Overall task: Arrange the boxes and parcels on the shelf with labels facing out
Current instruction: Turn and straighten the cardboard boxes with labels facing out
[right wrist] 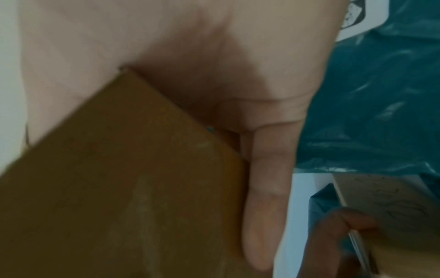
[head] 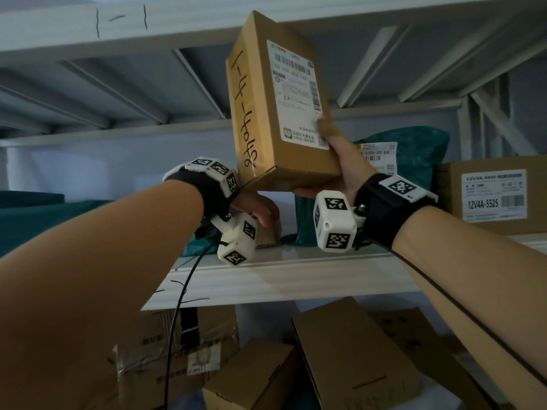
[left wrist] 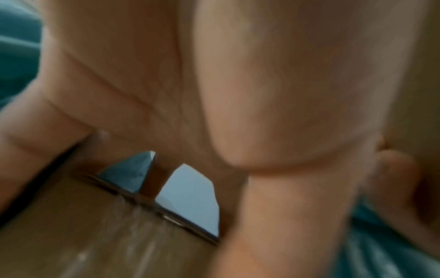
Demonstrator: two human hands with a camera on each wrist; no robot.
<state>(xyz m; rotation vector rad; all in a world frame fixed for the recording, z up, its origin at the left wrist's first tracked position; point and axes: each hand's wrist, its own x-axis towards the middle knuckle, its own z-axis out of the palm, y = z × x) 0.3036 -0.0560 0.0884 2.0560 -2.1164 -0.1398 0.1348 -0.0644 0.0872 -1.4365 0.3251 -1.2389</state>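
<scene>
Left hand (head: 260, 210) lies over small box (head: 268, 235) on shelf (head: 296, 279), fingers curled on its top | right hand (head: 331, 170) holds tall box (head: 275, 113) raised, thumb pinching label | risk: one-handed bottom-corner hold, box may tip and fall.

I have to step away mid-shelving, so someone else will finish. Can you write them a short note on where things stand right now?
Right hand: grips the tall cardboard box at its lower end, held up in the air above the shelf, shipping label and handwritten number facing you.
Left hand: curled over a small brown box resting on the shelf.
Already on the shelf: teal parcel and labelled carton, both labels facing out.
Left: set the tall box down label out, then place the small box; its label cannot be seen from here.
</scene>
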